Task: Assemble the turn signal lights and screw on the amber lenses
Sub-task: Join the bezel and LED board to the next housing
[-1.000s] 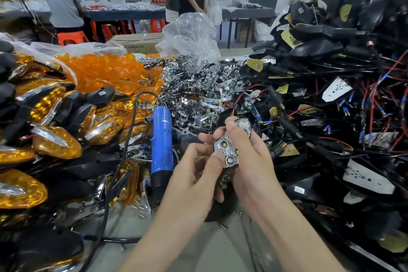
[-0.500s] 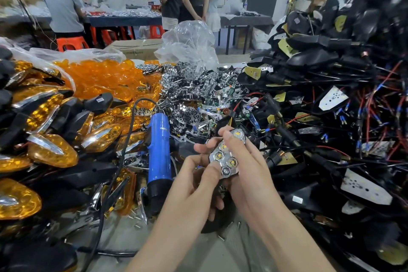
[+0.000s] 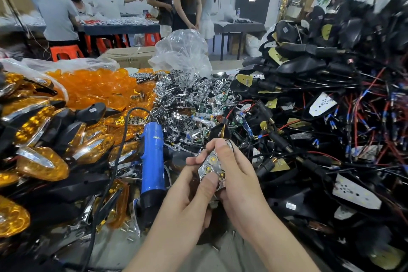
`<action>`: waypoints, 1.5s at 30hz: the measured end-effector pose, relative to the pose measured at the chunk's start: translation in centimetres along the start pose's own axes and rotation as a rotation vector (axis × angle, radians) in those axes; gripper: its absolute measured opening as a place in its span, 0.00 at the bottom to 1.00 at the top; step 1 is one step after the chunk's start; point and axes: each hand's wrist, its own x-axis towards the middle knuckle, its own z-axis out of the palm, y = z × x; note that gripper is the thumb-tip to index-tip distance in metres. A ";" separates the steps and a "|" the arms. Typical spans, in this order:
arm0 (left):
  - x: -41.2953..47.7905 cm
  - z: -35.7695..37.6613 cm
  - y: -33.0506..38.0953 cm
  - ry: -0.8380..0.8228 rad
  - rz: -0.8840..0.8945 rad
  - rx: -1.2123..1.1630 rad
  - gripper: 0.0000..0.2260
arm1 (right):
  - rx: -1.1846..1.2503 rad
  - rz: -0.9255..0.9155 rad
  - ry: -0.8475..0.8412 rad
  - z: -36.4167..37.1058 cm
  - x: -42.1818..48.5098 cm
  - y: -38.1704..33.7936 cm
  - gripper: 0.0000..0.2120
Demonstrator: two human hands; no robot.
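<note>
Chrome glints between both hands low in the middle of the view: a small reflector insert [image 3: 212, 169] with hexagonal cells, yellowish spots showing in them, held up just above the near edge of the worktable [image 3: 114, 247]. The left hand [image 3: 187, 203] pinches it from below, thumb laid flat on the lower part of its face with the other fingers curled behind. The right hand [image 3: 241, 183] grips it from the other side, thumb bent over the upper edge and fingers wrapped round the back. Whether anything sits behind the insert cannot be told, since the hands cover it. Just left of the hands a blue electric screwdriver [image 3: 152, 157] lies on the table, tip toward the near edge, its black cable [image 3: 120, 139] looping up and away. A few loose screws [image 3: 126, 225] lie beside its tip. Further left lie finished turn signals [image 3: 42, 162] with amber faces, and behind them a heap of loose amber lenses [image 3: 97, 87]. Beyond the screwdriver spreads a pile of chrome reflectors [image 3: 187, 99], with a crumpled clear plastic bag [image 3: 183, 53] rising behind it. The right side is stacked high with black housings [image 3: 309, 68] trailing red and black wires. At the back, people [image 3: 58, 17] work at other tables.
</note>
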 end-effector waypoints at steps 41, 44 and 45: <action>-0.3 -1.1 -1.7 0.012 0.180 0.550 0.11 | 0.210 -0.107 0.082 -0.7 0.5 -0.3 0.05; -0.5 -1.7 -2.0 0.004 0.192 0.759 0.14 | 0.227 -0.141 0.084 -1.1 0.5 -1.0 0.06; -0.5 -1.8 -2.1 -0.002 0.190 0.795 0.16 | 0.229 -0.148 0.085 -1.2 0.5 -1.2 0.07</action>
